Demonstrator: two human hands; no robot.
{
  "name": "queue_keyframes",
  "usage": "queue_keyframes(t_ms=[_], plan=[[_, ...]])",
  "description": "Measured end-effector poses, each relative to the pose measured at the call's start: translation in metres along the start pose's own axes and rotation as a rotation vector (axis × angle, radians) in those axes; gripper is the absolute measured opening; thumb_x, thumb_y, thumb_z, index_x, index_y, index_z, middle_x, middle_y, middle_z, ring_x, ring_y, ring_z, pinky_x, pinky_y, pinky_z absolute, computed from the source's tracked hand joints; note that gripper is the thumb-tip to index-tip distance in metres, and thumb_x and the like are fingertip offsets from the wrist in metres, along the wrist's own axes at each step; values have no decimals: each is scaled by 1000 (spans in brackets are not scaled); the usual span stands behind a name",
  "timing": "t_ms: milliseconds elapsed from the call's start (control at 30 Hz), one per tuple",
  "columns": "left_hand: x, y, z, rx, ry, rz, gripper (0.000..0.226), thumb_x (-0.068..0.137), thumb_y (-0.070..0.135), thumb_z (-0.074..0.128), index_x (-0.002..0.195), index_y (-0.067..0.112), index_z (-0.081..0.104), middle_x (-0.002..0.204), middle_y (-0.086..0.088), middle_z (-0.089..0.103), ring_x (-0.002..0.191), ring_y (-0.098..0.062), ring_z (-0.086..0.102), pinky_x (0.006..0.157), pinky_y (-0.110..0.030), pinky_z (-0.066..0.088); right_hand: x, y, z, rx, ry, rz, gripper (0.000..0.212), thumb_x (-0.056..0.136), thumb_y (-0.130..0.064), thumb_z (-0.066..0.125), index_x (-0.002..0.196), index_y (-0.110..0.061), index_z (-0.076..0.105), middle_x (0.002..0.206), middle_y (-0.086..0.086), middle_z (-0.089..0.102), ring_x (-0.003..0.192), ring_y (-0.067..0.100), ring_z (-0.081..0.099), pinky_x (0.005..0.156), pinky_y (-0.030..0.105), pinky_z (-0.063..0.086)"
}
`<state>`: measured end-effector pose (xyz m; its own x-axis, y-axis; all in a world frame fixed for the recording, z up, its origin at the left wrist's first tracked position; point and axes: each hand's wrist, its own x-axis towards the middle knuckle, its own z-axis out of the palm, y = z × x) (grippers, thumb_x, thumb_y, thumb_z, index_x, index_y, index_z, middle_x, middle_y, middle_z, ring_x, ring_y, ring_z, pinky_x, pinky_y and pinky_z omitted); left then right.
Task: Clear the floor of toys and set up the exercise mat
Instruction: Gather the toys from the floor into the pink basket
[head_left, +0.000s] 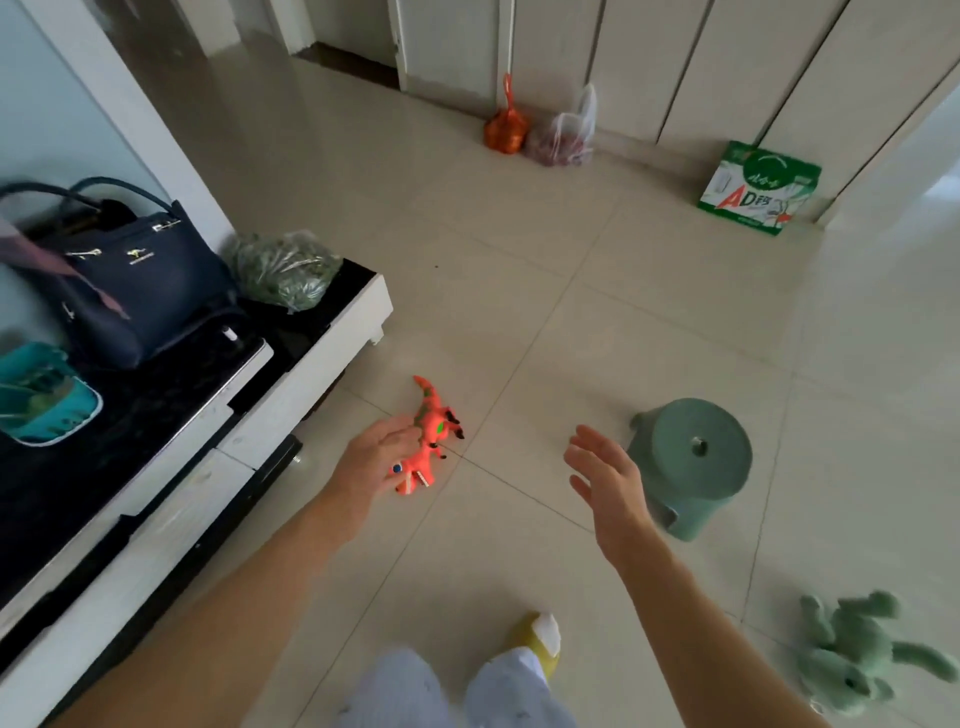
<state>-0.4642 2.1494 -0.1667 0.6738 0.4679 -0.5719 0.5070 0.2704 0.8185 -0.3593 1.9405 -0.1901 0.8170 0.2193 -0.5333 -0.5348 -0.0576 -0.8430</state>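
Pale trouser legs (457, 691) and a yellow slipper (537, 642) fill the bottom edge, above glossy beige floor tiles (519, 322). Just past the left hand (366, 470) lies the orange toy dinosaur (428, 441), hard smooth plastic with green patches and black claws; the fingertips (397, 428) overlap its back, loosely spread, though whether they actually grip it cannot be told. Well apart, the right hand (608, 483) hovers with fingers straight and fanned, holding nothing. Beyond those fingers a round green plastic stool (691, 462) stands, a hole in its seat. Near the right forearm, a fuzzy green plush toy (862, 654) sprawls on the tiles. Left of the left hand runs a low white cabinet (311, 384) with a dark glossy top, bearing a navy leather handbag (135, 280) and a clear bag of greens (283, 273). Far ahead sit an orange net bag (506, 127), a plastic bag (563, 135), and a green-and-white carton (758, 189) reading "AD"
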Motion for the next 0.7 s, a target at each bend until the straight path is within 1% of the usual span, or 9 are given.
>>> queue_keyframes(t_ms=[67, 133, 233, 333, 367, 467, 533, 700], plan=[[13, 5, 2, -21, 10, -3, 20, 93, 7, 46, 102, 23, 55, 115, -8, 57, 107, -20, 53, 82, -28, 46, 20, -5, 4, -36, -24, 24, 33, 87, -6, 57, 119, -15, 55, 121, 3, 57, 95, 10, 55, 94, 33, 39], [26, 7, 2, -44, 19, -7, 22, 92, 3, 45, 98, 21, 55, 115, -8, 55, 105, -20, 53, 75, -23, 46, 38, -7, 11, -65, -36, 48, 34, 87, -6, 57, 120, -14, 55, 122, 4, 57, 99, 13, 55, 94, 33, 39], [52, 6, -5, -70, 51, -45, 25, 90, 1, 47, 96, 23, 57, 112, -5, 58, 101, -18, 54, 75, -22, 44, 62, -4, 25, -86, -53, 81, 34, 87, -6, 57, 120, -15, 55, 121, 5, 57, 102, 15, 54, 92, 32, 40], [92, 1, -18, -97, 56, -100, 29, 89, 1, 48, 112, 18, 54, 114, -2, 58, 99, -13, 55, 71, -22, 43, 90, 8, 43, -117, -35, 114, 35, 88, -7, 57, 122, -13, 54, 121, 5, 57, 102, 17, 55, 88, 31, 40], [109, -2, -25, -93, 49, -117, 31, 89, 1, 48, 114, 17, 53, 114, -1, 58, 98, -12, 56, 70, -22, 43, 103, 15, 52, -125, -21, 129, 36, 88, -8, 57, 123, -12, 54, 121, 5, 57, 102, 17, 55, 87, 31, 40], [144, -5, -34, -90, 46, -134, 27, 89, 2, 49, 107, 20, 55, 108, -1, 60, 93, -10, 57, 69, -22, 44, 123, 29, 67, -152, 16, 167, 39, 88, -7, 57, 126, -9, 52, 123, 7, 57, 104, 19, 55, 90, 32, 41], [183, -12, -47, -79, 34, -156, 24, 90, 3, 49, 103, 21, 56, 107, -4, 59, 93, -13, 56, 70, -21, 44, 150, 46, 88, -159, 49, 208, 38, 88, -7, 57, 125, -10, 52, 123, 8, 57, 104, 19, 55, 91, 32, 41], [250, -27, -75, -53, 20, -178, 25, 91, 5, 48, 110, 19, 55, 110, -4, 59, 89, -7, 58, 66, -20, 44, 198, 84, 139, -187, 66, 296, 36, 88, -8, 56, 124, -11, 51, 117, 7, 58, 104, 21, 54, 92, 33, 40]])
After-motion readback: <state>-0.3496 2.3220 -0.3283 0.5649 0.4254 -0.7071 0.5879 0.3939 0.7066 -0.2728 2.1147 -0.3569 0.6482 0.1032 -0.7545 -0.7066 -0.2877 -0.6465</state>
